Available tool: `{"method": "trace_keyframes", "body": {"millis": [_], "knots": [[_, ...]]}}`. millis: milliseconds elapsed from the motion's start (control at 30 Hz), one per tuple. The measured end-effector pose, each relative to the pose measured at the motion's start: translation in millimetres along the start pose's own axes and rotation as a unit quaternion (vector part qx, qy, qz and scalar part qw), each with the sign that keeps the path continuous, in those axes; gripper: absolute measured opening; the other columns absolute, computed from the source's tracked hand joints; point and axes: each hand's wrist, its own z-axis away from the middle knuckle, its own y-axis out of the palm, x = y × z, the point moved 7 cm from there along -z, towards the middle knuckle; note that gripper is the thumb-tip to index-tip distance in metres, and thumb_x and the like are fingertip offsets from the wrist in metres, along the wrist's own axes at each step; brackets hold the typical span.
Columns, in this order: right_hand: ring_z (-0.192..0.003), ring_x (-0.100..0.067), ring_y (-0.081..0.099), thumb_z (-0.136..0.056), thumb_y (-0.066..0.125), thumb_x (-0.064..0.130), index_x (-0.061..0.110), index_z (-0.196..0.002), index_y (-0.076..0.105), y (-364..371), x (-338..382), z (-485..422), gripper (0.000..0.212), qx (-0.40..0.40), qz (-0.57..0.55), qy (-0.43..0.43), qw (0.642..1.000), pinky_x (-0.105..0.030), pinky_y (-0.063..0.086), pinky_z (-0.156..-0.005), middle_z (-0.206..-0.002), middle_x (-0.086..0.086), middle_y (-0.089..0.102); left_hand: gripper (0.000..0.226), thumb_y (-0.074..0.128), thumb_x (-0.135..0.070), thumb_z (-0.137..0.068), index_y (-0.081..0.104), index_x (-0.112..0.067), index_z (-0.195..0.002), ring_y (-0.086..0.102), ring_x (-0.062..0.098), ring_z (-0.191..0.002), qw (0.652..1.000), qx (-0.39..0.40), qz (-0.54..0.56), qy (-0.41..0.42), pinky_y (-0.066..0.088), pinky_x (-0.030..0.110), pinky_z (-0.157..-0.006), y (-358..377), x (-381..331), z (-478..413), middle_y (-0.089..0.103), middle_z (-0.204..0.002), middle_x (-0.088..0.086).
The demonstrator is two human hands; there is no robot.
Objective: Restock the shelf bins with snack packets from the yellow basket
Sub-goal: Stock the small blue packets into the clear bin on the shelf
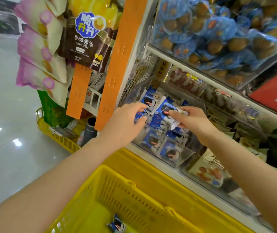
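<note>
Both of my hands reach into a clear shelf bin (187, 154) filled with several blue-and-white snack packets (152, 142). My left hand (127, 121) curls its fingers around the edge of one blue packet (143, 113) at the bin's left side. My right hand (191, 120) grips another blue-and-white packet (173, 121) over the middle of the bin. Below, the yellow basket (134, 195) stands in front of the shelf with one blue packet (116, 225) lying on its bottom.
An upper bin (218, 36) holds blue-wrapped brown snacks. Bags of potato sticks (87, 37) and pink packs (38, 52) hang at the left on orange strips (117, 68). A second yellow basket (62, 138) sits on the floor at the left. More bins run to the right.
</note>
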Motion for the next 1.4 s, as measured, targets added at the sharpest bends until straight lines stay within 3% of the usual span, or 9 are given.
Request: {"method": "trace_keyframes", "body": {"millis": [133,267,433,633,733,833,1100,1233,1400], "knots": [[-0.086,-0.019,0.062,-0.083,0.069,0.033,0.008,-0.129,0.051,14.7,-0.3,-43.4,0.055,-0.037,0.027,0.021,0.999,-0.032,0.050,-0.084,-0.117,-0.011,0.063,0.031,0.043,-0.032,-0.097,0.054,-0.021,-0.123,0.052,0.018,-0.110,0.988,0.054,-0.137,0.047,0.033,0.032,-0.095,16.4,9.6,-18.0,0.061,-0.119,-0.001],[-0.073,-0.014,0.055,-0.084,0.068,0.026,0.009,-0.124,0.053,41.1,1.9,-76.8,0.045,-0.050,0.022,0.005,0.998,-0.031,0.046,-0.074,-0.110,-0.009,0.056,0.030,0.039,-0.029,-0.099,0.064,-0.014,-0.097,0.052,0.015,-0.084,0.983,0.044,-0.155,0.087,0.033,0.028,-0.091,22.0,25.6,-14.3,0.064,-0.089,-0.003],[-0.097,-0.025,0.059,-0.086,0.067,0.025,0.008,-0.120,0.053,66.0,-2.7,-100.6,0.041,-0.054,0.072,-0.035,0.995,-0.037,0.050,-0.086,-0.121,-0.013,0.057,0.027,0.040,-0.027,-0.099,0.065,-0.016,-0.100,0.054,0.016,-0.088,0.980,0.034,-0.161,0.113,0.025,0.022,-0.090,25.1,28.4,-12.9,0.065,-0.091,-0.002],[-0.076,-0.015,0.052,-0.087,0.065,0.029,0.009,-0.119,0.056,70.8,-3.5,-106.4,0.038,-0.086,0.166,-0.090,0.978,-0.029,0.041,-0.069,-0.111,-0.011,0.062,0.027,0.039,-0.028,-0.099,0.064,-0.017,-0.103,0.053,0.015,-0.092,0.980,0.018,-0.163,0.111,0.026,0.024,-0.095,25.1,26.8,-11.8,0.064,-0.093,-0.003],[-0.101,-0.022,0.055,-0.089,0.063,0.027,0.008,-0.123,0.053,72.5,0.0,-100.6,0.040,-0.085,0.172,-0.104,0.976,-0.030,0.043,-0.084,-0.125,-0.011,0.055,0.029,0.037,-0.030,-0.099,0.063,-0.018,-0.105,0.051,0.014,-0.095,0.980,0.012,-0.168,0.103,0.025,0.023,-0.094,25.6,27.0,-11.7,0.063,-0.096,-0.003],[-0.124,-0.027,0.044,-0.094,0.053,0.031,0.009,-0.132,0.045,69.0,10.3,-79.9,0.045,-0.075,0.191,-0.132,0.970,-0.034,0.036,-0.100,-0.137,-0.012,0.044,0.029,0.036,-0.030,-0.100,0.061,-0.018,-0.110,0.046,0.012,-0.100,0.983,0.011,-0.162,0.089,0.025,0.021,-0.093,25.7,26.0,-9.6,0.061,-0.103,-0.003],[-0.124,-0.017,0.047,-0.097,0.042,0.033,0.016,-0.138,0.040,64.0,-9.1,57.8,0.044,0.010,0.285,-0.241,0.928,-0.022,0.032,-0.101,-0.139,-0.002,0.047,0.033,0.039,-0.019,-0.097,0.050,-0.013,-0.128,0.039,0.017,-0.127,0.985,-0.001,-0.165,0.058,0.027,0.028,-0.107,26.2,13.8,22.0,0.050,-0.130,0.003],[-0.124,-0.020,0.046,-0.096,0.044,0.022,0.006,-0.123,0.054,70.7,-43.5,127.6,0.032,-0.009,0.276,-0.364,0.890,-0.026,0.031,-0.107,-0.127,-0.010,0.057,0.028,0.040,-0.016,-0.092,0.059,-0.008,-0.111,0.052,0.024,-0.103,0.980,0.010,-0.170,0.102,0.037,0.031,-0.088,46.6,11.9,69.4,0.058,-0.108,0.009],[-0.107,-0.017,0.059,-0.095,0.049,0.024,0.017,-0.117,0.055,129.4,-174.0,170.5,0.024,0.118,0.290,-0.186,0.931,-0.021,0.043,-0.086,-0.115,0.000,0.058,0.027,0.039,-0.026,-0.098,0.052,-0.018,-0.121,0.046,0.017,-0.104,0.961,0.202,-0.184,0.032,0.032,0.029,-0.089,122.8,67.1,145.0,0.052,-0.114,0.000]]}}
